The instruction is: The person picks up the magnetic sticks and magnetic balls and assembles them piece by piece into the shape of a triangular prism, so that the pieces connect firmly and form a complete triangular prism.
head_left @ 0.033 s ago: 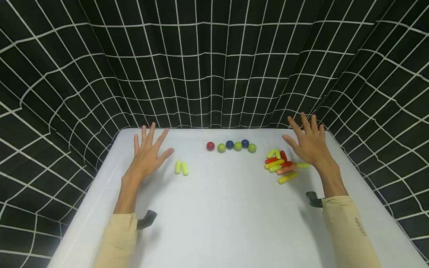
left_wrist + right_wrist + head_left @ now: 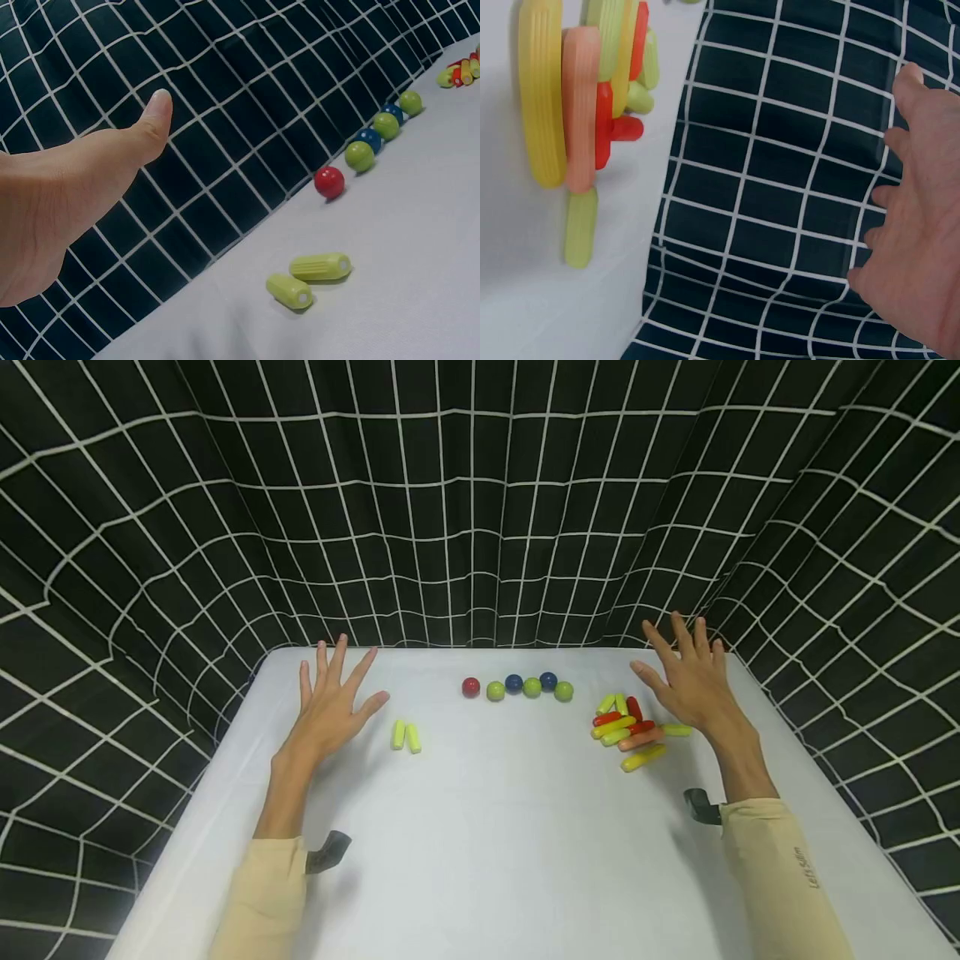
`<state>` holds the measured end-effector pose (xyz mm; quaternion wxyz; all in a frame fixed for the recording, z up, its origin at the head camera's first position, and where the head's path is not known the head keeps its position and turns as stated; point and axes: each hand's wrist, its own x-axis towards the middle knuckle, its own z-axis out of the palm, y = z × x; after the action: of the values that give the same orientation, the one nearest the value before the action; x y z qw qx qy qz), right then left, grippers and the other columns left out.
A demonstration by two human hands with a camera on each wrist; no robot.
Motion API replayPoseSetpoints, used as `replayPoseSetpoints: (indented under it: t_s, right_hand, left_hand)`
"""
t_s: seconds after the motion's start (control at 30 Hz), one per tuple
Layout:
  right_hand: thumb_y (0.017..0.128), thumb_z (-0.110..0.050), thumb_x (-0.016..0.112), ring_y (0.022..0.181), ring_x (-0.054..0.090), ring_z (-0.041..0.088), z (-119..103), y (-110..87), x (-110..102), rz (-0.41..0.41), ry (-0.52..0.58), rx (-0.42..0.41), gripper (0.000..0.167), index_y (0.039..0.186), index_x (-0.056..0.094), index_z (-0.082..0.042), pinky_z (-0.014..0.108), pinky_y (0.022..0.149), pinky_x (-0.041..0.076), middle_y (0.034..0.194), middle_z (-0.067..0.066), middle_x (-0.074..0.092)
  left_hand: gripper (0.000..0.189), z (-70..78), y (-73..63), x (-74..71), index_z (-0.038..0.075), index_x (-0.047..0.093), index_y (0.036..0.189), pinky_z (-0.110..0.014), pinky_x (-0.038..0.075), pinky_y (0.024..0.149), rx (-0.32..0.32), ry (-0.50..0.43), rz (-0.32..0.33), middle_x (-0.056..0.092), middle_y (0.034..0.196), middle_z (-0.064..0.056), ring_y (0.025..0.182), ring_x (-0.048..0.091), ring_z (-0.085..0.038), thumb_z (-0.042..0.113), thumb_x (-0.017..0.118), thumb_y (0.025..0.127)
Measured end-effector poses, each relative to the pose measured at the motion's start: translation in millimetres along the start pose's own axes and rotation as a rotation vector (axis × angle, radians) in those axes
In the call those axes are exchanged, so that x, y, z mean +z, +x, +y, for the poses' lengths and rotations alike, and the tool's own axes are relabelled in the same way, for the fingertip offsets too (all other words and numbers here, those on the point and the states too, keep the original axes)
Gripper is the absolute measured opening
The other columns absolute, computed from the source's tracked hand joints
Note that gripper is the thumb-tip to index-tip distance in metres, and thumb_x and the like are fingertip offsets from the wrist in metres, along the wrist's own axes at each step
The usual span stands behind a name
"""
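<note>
Spread hands, no visible change from the frame before.
The left hand (image 2: pixel 326 714) and right hand (image 2: pixel 693 689) are held with fingers extended and released; nothing is grasped, so neither sticks nor balls are being moved. On the table (image 2: pixel 480 843), 2 green sticks (image 2: pixel 413 739) are seen near the left hand, a mixed pile (image 2: pixel 641 739) of coloured sticks near the right. Between them, 6 balls (image 2: pixel 513 684) are lined up towards the far edge.
</note>
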<state>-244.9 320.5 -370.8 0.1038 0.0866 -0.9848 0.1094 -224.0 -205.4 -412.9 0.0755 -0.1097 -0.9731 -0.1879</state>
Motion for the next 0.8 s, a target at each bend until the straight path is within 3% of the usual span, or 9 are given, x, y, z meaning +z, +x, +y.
replayPoseSetpoints:
  t_s: [0.17, 0.37, 0.6, 0.8]
  right_hand:
    - [0.105, -0.067, 0.034, 0.159, -0.009, 0.057, 2, -4.6, 2, 0.001, 0.023, -0.005, 0.079, 0.168, 0.019, -0.022, 0.08, 0.121, -0.004, 0.174, 0.027, 0.003]
    - [0.106, -0.064, 0.036, 0.158, -0.007, 0.059, 1, -11.5, 2, -0.032, 0.041, -0.015, 0.077, 0.167, 0.02, -0.021, 0.08, 0.121, -0.003, 0.173, 0.03, 0.004]
    - [0.107, -0.061, 0.038, 0.158, -0.006, 0.059, -9, -5.8, 3, -0.033, 0.078, -0.056, 0.074, 0.167, 0.02, -0.021, 0.08, 0.121, -0.002, 0.173, 0.03, 0.005]
    - [0.107, -0.061, 0.038, 0.158, -0.007, 0.058, -12, -4.9, 2, -0.063, 0.075, -0.041, 0.074, 0.168, 0.019, -0.022, 0.079, 0.122, -0.002, 0.173, 0.03, 0.003]
  left_hand:
    - [0.077, 2.9, 2.4, 4.2, 0.031, 0.018, 0.168, -0.069, -0.013, 0.126, 0.025, -0.009, -0.002, -0.012, 0.177, -0.011, 0.162, -0.022, -0.04, 0.067, 0.041, 0.103]
    - [0.077, 10.8, 4.6, 12.7, 0.032, 0.018, 0.168, -0.067, -0.013, 0.127, 0.046, 0.004, -0.057, -0.009, 0.178, -0.011, 0.162, -0.021, -0.039, 0.065, 0.043, 0.103]
    - [0.075, 15.8, 6.0, 11.7, 0.031, 0.02, 0.168, -0.067, -0.012, 0.128, 0.054, 0.002, -0.061, -0.007, 0.178, -0.011, 0.163, -0.02, -0.039, 0.06, 0.047, 0.104]
    - [0.074, 17.7, 8.8, 13.2, 0.031, 0.02, 0.168, -0.068, -0.01, 0.128, 0.061, 0.0, -0.073, -0.005, 0.178, -0.012, 0.163, -0.019, -0.041, 0.059, 0.047, 0.104]
